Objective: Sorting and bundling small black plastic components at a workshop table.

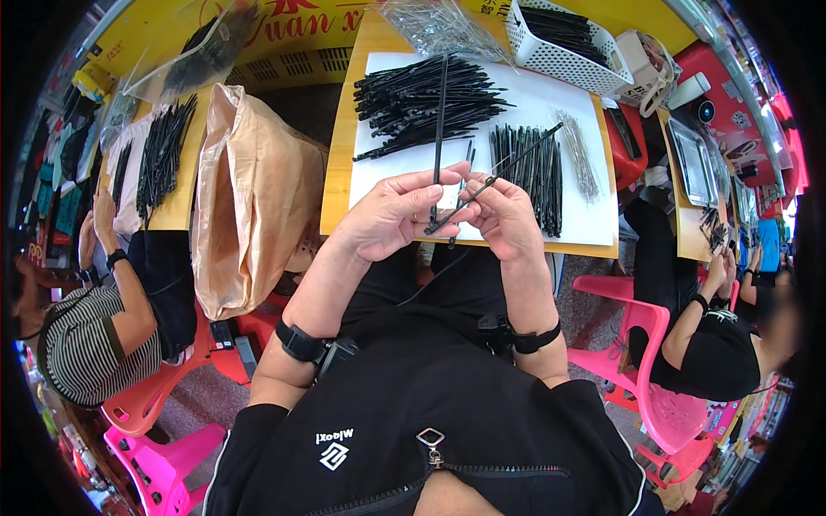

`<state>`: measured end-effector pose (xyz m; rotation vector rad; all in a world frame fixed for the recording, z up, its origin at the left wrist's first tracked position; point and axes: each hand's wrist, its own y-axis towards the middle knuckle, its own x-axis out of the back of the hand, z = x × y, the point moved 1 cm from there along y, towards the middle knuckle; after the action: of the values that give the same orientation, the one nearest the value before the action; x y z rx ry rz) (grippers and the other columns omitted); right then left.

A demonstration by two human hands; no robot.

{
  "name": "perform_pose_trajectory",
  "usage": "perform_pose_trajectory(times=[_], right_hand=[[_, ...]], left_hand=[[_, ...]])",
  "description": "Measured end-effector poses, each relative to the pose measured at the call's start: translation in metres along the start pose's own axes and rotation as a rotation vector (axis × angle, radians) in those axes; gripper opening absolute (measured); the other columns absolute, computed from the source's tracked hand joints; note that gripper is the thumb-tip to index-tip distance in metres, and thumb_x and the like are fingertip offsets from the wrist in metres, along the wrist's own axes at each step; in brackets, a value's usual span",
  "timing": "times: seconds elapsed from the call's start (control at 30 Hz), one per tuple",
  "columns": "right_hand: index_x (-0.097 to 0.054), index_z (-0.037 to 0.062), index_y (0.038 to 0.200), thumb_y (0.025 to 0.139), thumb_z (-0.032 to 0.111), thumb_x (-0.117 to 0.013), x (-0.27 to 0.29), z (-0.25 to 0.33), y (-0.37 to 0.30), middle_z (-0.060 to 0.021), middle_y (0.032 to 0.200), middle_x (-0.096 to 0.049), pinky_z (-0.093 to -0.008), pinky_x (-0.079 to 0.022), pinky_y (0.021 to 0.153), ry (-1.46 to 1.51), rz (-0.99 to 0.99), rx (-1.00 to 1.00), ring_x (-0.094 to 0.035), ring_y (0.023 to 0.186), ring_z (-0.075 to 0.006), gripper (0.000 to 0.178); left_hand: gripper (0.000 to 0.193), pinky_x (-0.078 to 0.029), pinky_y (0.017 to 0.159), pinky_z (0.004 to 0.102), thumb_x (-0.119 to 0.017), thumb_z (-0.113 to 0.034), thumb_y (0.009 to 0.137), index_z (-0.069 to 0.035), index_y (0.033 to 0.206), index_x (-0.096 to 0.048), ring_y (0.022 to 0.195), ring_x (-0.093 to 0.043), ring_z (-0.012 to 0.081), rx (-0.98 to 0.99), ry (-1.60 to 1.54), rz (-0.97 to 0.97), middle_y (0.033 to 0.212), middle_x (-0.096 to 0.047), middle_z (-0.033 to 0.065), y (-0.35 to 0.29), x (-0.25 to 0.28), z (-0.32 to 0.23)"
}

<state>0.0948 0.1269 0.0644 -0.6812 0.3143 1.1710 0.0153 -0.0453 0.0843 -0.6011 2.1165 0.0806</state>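
Jacket [422, 378] cut off; grips [380, 217] hold black strips [441, 112] (part-hidden).

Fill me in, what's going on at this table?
Someone in a black top has their hands full: the left hand holds a long black strip pointing away from the body, the right hand a slanted black strip, their near ends close together. On the white sheet lie a loose black pile, a neater black row and thin silvery wires.
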Motion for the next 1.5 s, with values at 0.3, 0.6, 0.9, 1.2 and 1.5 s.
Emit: perform_pose_trajectory(times=[0.3,0.6,0.9,1.2,1.5], right_hand=[[-0.063,-0.0009,0.099,0.086,0.009,-0.063,-0.004,0.001,-0.002,-0.0058,0.082,-0.067,-0.0247,-0.053,0.064,0.012,0.033,-0.023,-0.062,0.066,-0.0094,0.016],[-0.062,-0.0024,0.100,0.085,0.009,-0.064,-0.001,-0.003,0.001,-0.0074,0.082,-0.066,-0.0250,-0.053,0.065,0.015,0.049,-0.029,-0.064,0.067,-0.0118,0.019],[-0.062,-0.0027,0.099,0.086,0.007,-0.062,0.001,-0.001,0.003,-0.0086,0.081,-0.066,-0.0233,-0.053,0.061,0.032,0.097,-0.042,-0.062,0.064,-0.0106,0.016],[-0.063,-0.0063,0.100,0.087,0.003,-0.061,-0.019,0.019,-0.017,-0.0114,0.082,-0.067,-0.0234,-0.052,0.066,-0.275,-0.019,0.371,-0.064,0.071,-0.0126,0.016],[-0.059,-0.0069,0.111,0.088,0.004,-0.060,-0.007,0.019,-0.026,-0.0106,0.090,-0.067,-0.0240,-0.050,0.075,-0.364,0.093,0.228,-0.064,0.081,-0.0134,0.025]], left_hand=[[0.027,-0.057,0.084,0.0392,-0.048,-0.009,0.095,0.003,0.119,-0.054,0.105,-0.062,0.0275,-0.013,-0.002,0.025,0.144,-0.036,0.0129,0.000,0.001,0.003],[0.028,-0.056,0.085,0.0368,-0.053,-0.009,0.094,0.003,0.118,-0.056,0.106,-0.062,0.0252,-0.091,0.050,0.128,0.145,-0.035,0.0123,0.001,-0.001,0.002],[0.028,-0.054,0.087,0.0357,-0.053,-0.008,0.093,0.002,0.119,-0.057,0.107,-0.061,0.0285,-0.151,0.041,0.255,0.144,-0.036,0.0150,0.002,0.004,0.010],[0.023,-0.055,0.076,0.0298,-0.055,-0.008,0.092,0.003,0.112,-0.059,0.098,-0.065,0.0236,-0.097,0.275,-0.067,0.115,-0.060,0.0150,0.000,0.002,0.009],[0.015,-0.054,0.073,0.0273,-0.060,-0.003,0.088,0.003,0.102,-0.061,0.080,-0.064,0.0150,-0.107,0.320,-0.151,0.091,-0.065,0.0101,0.003,0.014,0.018]])
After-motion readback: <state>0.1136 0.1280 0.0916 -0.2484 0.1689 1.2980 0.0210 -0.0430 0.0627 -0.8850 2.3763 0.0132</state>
